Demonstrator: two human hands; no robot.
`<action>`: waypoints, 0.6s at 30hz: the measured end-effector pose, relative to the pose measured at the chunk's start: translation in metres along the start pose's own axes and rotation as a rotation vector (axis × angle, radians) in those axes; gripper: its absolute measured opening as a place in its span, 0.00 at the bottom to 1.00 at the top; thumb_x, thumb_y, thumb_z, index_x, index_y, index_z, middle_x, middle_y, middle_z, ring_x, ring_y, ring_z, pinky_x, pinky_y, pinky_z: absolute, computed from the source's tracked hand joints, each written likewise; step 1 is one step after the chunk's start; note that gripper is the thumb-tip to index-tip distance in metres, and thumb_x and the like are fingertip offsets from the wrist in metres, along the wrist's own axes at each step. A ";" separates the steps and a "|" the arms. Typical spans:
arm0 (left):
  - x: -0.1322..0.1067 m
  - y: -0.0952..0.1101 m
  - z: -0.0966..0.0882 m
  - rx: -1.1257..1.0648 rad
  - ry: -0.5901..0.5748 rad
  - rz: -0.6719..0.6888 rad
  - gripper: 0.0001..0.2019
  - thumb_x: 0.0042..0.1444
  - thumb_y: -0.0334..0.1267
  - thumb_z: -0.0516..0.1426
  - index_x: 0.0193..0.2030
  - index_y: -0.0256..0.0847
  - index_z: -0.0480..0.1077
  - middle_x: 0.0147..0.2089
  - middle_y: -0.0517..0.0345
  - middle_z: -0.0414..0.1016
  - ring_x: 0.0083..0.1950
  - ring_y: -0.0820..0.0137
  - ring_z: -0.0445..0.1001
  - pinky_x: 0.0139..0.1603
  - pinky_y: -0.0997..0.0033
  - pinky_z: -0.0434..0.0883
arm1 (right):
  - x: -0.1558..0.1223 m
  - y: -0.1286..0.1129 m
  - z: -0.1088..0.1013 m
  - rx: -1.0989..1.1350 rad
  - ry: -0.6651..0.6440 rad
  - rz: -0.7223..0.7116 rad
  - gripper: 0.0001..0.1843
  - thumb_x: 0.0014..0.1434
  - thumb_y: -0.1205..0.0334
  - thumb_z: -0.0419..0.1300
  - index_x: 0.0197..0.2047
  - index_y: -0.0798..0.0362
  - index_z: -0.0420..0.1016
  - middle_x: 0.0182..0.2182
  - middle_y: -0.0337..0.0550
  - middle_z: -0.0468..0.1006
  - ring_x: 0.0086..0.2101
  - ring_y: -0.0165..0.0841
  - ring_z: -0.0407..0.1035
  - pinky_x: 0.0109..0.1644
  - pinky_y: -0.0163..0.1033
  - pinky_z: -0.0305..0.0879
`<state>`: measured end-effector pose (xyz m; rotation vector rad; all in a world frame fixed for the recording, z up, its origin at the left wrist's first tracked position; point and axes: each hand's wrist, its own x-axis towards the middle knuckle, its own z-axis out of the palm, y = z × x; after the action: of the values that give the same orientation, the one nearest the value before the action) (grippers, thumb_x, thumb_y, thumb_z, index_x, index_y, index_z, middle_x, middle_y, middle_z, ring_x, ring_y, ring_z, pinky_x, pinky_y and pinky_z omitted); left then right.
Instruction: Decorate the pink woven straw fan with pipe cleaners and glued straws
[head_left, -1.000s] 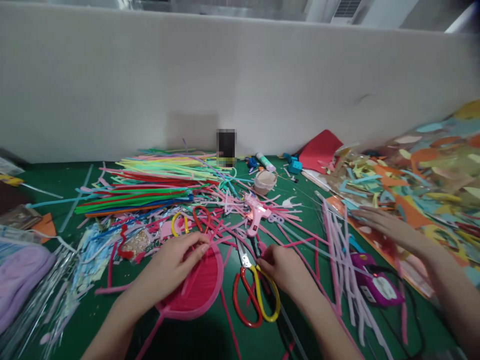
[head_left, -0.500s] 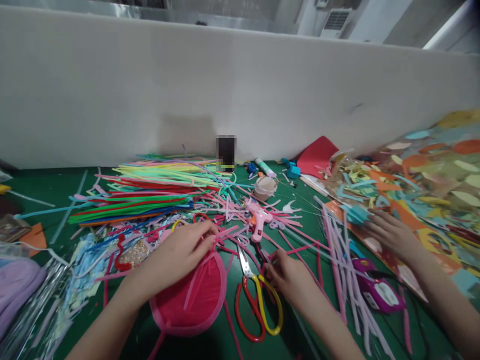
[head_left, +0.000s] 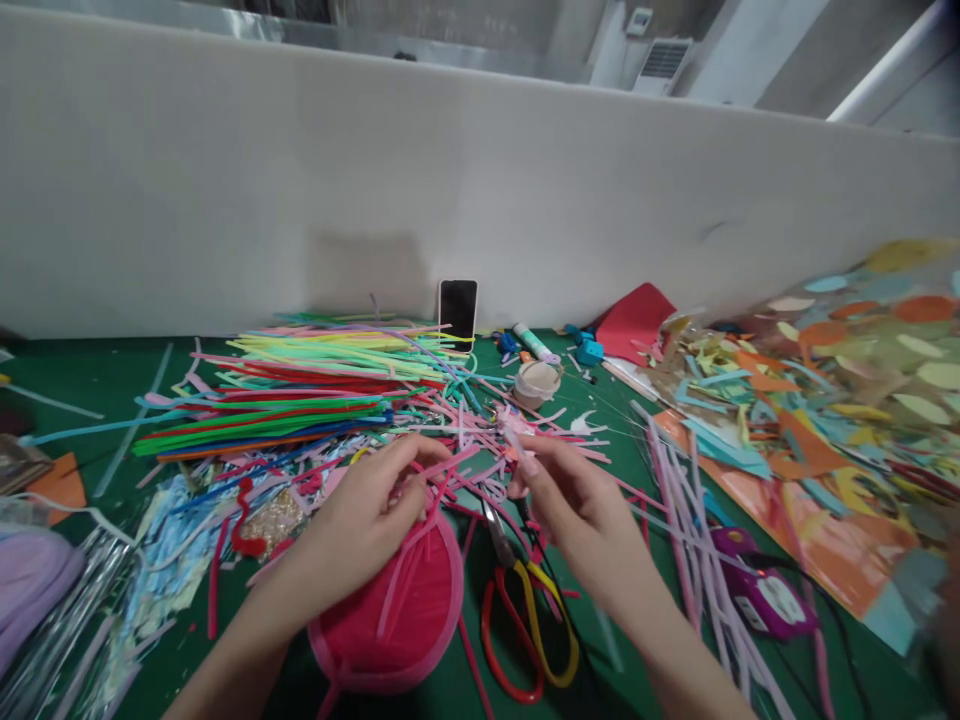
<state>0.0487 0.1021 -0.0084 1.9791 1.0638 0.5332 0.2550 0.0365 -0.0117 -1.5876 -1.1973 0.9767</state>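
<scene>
My left hand (head_left: pixel 386 495) is closed on a pink pipe cleaner (head_left: pixel 454 462) at the upper edge of a round red piece (head_left: pixel 420 620). This piece has a pink fuzzy rim and a pink strip across its face. My right hand (head_left: pixel 577 505) has its thumb and fingertips closed at a pink hot glue gun (head_left: pixel 516 418); the hand covers most of the gun. Below, between my hands, scissors (head_left: pixel 513 640) with one red and one yellow handle lie slightly open on the table.
Colourful pipe cleaners (head_left: pixel 300 410) lie in a bundle at back left. A phone (head_left: pixel 457 308) leans on the white partition (head_left: pixel 225 180). A tape roll (head_left: pixel 535 382), lilac pipe cleaners (head_left: pixel 694 540), a purple device (head_left: pixel 772 595) and paper scraps (head_left: pixel 810 430) lie rightward.
My right hand has moved up from beside the scissors to the glue gun. My left hand stays at the red piece. Another person's hand at the right has withdrawn from the paper scraps.
</scene>
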 end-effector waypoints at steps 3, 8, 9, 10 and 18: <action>-0.005 0.005 0.000 -0.021 -0.006 0.042 0.14 0.65 0.34 0.49 0.54 0.48 0.68 0.54 0.59 0.75 0.52 0.68 0.74 0.53 0.71 0.67 | 0.008 -0.018 0.027 0.273 -0.093 0.047 0.24 0.60 0.45 0.58 0.52 0.53 0.73 0.22 0.33 0.64 0.18 0.24 0.49 0.20 0.31 0.46; -0.006 0.010 -0.008 -0.034 -0.012 0.033 0.10 0.67 0.44 0.51 0.48 0.46 0.70 0.50 0.60 0.75 0.49 0.69 0.73 0.48 0.74 0.66 | 0.012 -0.023 0.046 0.368 -0.127 0.015 0.22 0.60 0.46 0.59 0.50 0.51 0.78 0.19 0.33 0.61 0.20 0.27 0.54 0.22 0.33 0.50; -0.005 0.010 -0.010 -0.028 -0.016 0.033 0.10 0.67 0.45 0.51 0.45 0.45 0.70 0.46 0.60 0.76 0.46 0.69 0.73 0.46 0.74 0.66 | 0.012 -0.022 0.047 0.343 -0.115 -0.013 0.20 0.60 0.46 0.59 0.49 0.51 0.79 0.21 0.35 0.64 0.21 0.28 0.57 0.23 0.33 0.53; -0.004 0.009 -0.011 -0.016 -0.019 0.034 0.12 0.67 0.45 0.50 0.40 0.43 0.70 0.42 0.61 0.76 0.43 0.69 0.72 0.43 0.74 0.66 | 0.012 -0.020 0.048 0.317 -0.106 -0.037 0.19 0.61 0.47 0.60 0.47 0.50 0.80 0.23 0.37 0.67 0.24 0.29 0.60 0.24 0.34 0.56; -0.006 -0.002 -0.004 0.184 -0.066 -0.021 0.13 0.67 0.38 0.46 0.32 0.42 0.65 0.32 0.63 0.73 0.31 0.71 0.69 0.33 0.72 0.60 | 0.009 0.001 0.060 0.196 -0.174 -0.186 0.19 0.66 0.53 0.55 0.56 0.48 0.76 0.44 0.47 0.72 0.45 0.35 0.68 0.43 0.37 0.67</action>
<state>0.0421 0.0999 -0.0080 2.1265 1.1255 0.3671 0.2016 0.0568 -0.0307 -1.2354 -1.2999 1.0911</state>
